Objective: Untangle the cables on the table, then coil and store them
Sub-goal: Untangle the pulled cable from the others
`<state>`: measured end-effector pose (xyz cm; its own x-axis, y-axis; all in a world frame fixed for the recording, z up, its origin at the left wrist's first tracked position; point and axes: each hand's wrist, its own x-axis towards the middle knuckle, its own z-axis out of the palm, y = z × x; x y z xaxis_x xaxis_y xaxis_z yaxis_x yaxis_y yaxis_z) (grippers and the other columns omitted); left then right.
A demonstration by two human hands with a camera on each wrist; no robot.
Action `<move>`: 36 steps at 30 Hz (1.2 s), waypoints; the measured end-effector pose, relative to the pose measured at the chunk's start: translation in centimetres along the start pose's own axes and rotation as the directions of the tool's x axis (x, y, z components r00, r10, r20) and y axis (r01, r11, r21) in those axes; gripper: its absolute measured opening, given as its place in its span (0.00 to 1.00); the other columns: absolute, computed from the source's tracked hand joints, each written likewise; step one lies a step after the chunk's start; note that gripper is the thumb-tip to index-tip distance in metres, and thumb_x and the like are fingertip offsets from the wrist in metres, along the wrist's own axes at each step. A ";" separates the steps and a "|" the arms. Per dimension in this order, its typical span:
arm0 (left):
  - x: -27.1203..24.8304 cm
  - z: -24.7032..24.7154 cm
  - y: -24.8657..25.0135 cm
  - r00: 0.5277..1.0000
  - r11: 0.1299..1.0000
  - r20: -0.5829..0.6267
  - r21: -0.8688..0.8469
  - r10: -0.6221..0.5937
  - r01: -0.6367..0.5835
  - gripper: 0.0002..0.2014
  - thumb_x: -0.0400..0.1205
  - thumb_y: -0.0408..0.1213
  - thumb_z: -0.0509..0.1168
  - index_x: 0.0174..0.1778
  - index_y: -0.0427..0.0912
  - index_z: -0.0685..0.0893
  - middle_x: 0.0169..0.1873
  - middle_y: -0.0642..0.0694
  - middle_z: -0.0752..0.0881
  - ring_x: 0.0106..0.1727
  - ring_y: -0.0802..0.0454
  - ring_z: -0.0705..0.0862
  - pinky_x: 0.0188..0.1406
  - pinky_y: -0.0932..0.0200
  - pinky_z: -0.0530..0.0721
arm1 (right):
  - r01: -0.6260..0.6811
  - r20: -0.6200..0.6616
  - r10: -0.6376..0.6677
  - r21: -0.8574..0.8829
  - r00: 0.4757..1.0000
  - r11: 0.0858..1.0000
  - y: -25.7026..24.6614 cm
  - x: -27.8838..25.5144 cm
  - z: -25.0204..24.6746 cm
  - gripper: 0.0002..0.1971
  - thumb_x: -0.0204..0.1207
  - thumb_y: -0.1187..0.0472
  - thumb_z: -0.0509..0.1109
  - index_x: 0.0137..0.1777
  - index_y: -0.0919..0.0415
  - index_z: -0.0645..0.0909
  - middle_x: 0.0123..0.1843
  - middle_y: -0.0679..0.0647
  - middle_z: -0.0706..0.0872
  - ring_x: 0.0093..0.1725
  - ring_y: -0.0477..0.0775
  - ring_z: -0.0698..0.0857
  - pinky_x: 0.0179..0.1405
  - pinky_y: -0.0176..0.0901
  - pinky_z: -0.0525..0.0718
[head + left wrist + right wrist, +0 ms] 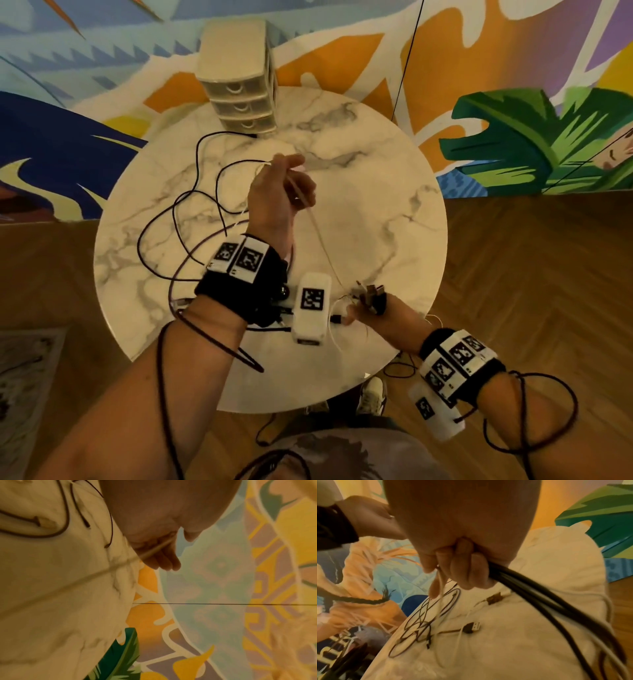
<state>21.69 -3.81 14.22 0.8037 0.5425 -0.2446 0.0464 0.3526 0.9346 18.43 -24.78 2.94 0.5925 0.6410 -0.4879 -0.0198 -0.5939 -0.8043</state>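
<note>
Over the middle of the round marble table [376, 192] my left hand [284, 185] is raised and pinches a thin white cable [322, 240]. That cable runs taut down to my right hand [373, 308] at the near edge. The left wrist view has the white cable [150, 551] crossing the curled fingers of my left hand [159, 555]. My right hand [458, 566] grips a bundle of black cables [530, 588] with the white one, and plug ends stick out above the fist. Loose dark cables [178, 219] loop over the table's left half.
A small beige three-drawer unit [239, 78] stands at the table's far edge. A black USB plug [473, 626] and tangled dark loops [423, 626] lie on the marble. Dark leads trail from both wrist bands. A shoe [371, 394] shows on the wood floor below.
</note>
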 end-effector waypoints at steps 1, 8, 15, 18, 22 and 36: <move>-0.6 -0.2 0.0 0.998 0.990 0.016 0.128 0.057 -0.059 0.17 0.89 0.40 0.50 0.45 0.36 0.81 0.20 0.50 0.80 0.21 0.55 0.76 0.22 0.62 0.73 | 0.001 -0.046 0.005 0.131 0.999 0.991 -0.4 0.0 -0.7 0.10 0.82 0.55 0.64 0.41 0.49 0.85 0.42 0.45 0.84 0.39 0.36 0.84 0.45 0.31 0.79; -7.3 0.7 -3.5 0.831 0.533 0.554 0.718 -0.050 -0.447 0.15 0.84 0.46 0.53 0.37 0.45 0.80 0.23 0.51 0.77 0.27 0.52 0.76 0.32 0.51 0.76 | 0.086 -0.095 -0.030 0.659 0.995 0.748 -7.1 0.2 -8.2 0.17 0.83 0.71 0.52 0.65 0.66 0.78 0.15 0.45 0.64 0.13 0.42 0.60 0.14 0.33 0.55; -6.1 -0.4 -1.7 0.854 0.549 0.476 0.665 0.211 -0.506 0.14 0.82 0.44 0.53 0.40 0.43 0.81 0.21 0.55 0.76 0.23 0.61 0.75 0.27 0.58 0.71 | -0.036 -0.198 0.124 0.400 0.972 0.916 -4.0 0.0 -10.0 0.22 0.84 0.68 0.55 0.76 0.52 0.70 0.24 0.53 0.66 0.18 0.47 0.62 0.15 0.36 0.60; -4.6 -1.0 0.1 0.869 0.599 0.333 0.631 0.366 -0.493 0.12 0.85 0.38 0.55 0.40 0.43 0.82 0.22 0.58 0.76 0.25 0.60 0.75 0.30 0.61 0.72 | -0.063 -0.340 0.221 0.418 0.914 0.906 -3.0 -1.1 -11.1 0.23 0.82 0.70 0.57 0.76 0.57 0.70 0.22 0.50 0.65 0.18 0.47 0.63 0.17 0.37 0.61; -4.3 -0.6 0.8 0.854 0.529 0.409 0.671 0.320 -0.520 0.12 0.86 0.37 0.56 0.41 0.40 0.82 0.22 0.57 0.76 0.25 0.59 0.75 0.30 0.57 0.72 | 0.012 -0.566 0.170 0.303 0.807 0.953 -5.3 -2.1 -12.1 0.13 0.83 0.63 0.59 0.61 0.63 0.84 0.20 0.48 0.66 0.14 0.40 0.64 0.14 0.31 0.62; -8.3 0.5 -5.3 0.537 -0.275 0.768 0.464 -0.348 -0.842 0.16 0.88 0.45 0.48 0.58 0.42 0.78 0.44 0.42 0.86 0.41 0.43 0.83 0.35 0.55 0.72 | -0.070 -0.141 0.033 -0.263 0.989 0.962 -9.8 0.7 -5.3 0.16 0.80 0.50 0.66 0.52 0.63 0.83 0.44 0.58 0.83 0.41 0.55 0.80 0.39 0.45 0.72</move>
<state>15.12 -10.58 11.45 0.8712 -0.4174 -0.2586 -0.4142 -0.9075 0.0691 23.30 -21.08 12.31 0.6989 0.5460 -0.4620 0.1511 -0.7441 -0.6508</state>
